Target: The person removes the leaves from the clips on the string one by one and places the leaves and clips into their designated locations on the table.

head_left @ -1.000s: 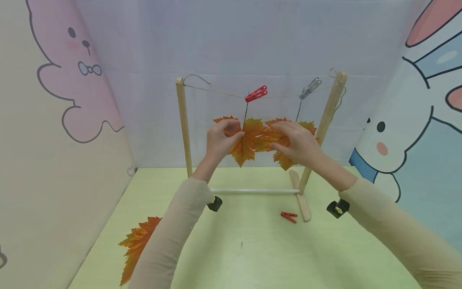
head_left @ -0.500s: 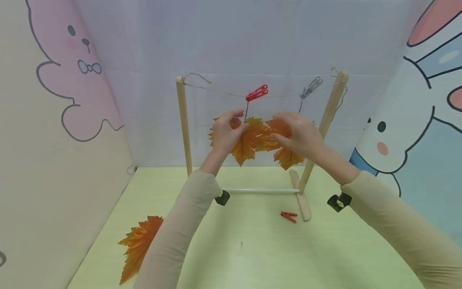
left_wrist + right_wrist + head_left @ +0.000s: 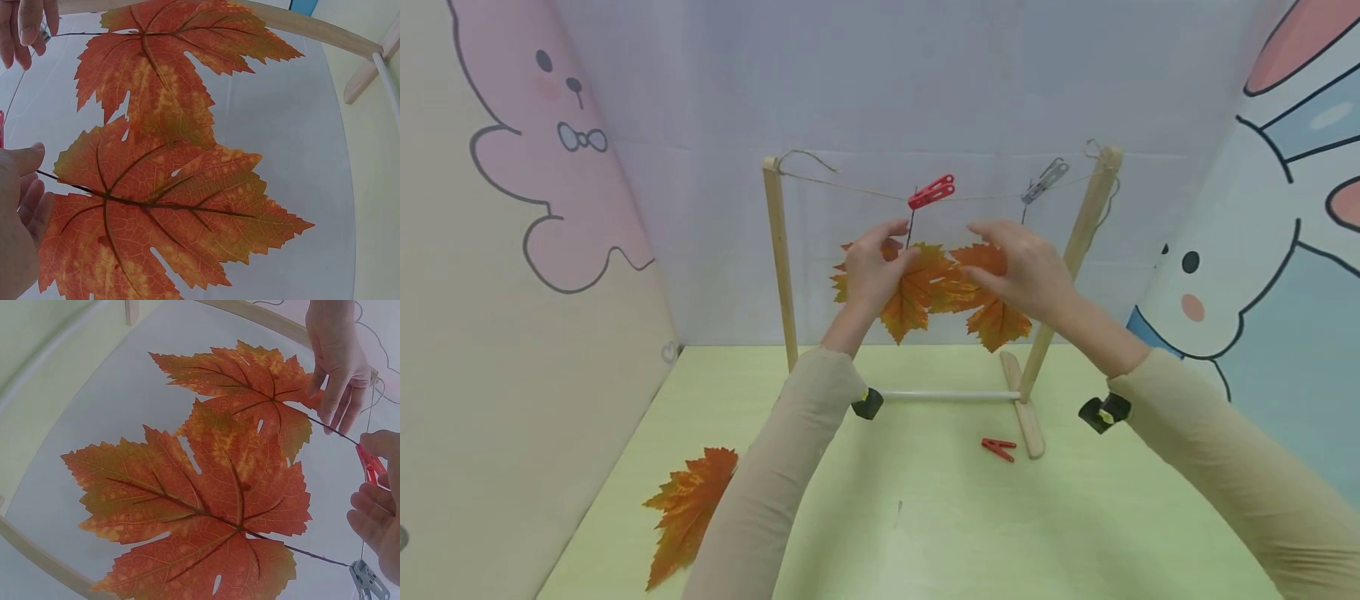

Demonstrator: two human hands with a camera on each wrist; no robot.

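A left maple leaf [image 3: 905, 310] is hung by its dark stem [image 3: 911, 227] from a red clothespin [image 3: 931, 192], and a right maple leaf [image 3: 997, 323] from a grey clothespin [image 3: 1045, 181], both pins being clipped to a twine [image 3: 857, 190] strung between two wooden posts [image 3: 781, 258]. The left hand [image 3: 871, 268] is held at the left leaf's stem, thumb and fingers parted; whether the stem is touched cannot be told. The right hand [image 3: 1033, 268] is held before the right leaf, thumb and fingers spread in a wide curve, nothing gripped. On the pale table [image 3: 962, 525], a third maple leaf [image 3: 688, 508] is partly covered by the left sleeve [image 3: 760, 492], and a second red clothespin [image 3: 998, 448] is seen near a wooden foot [image 3: 1032, 433].
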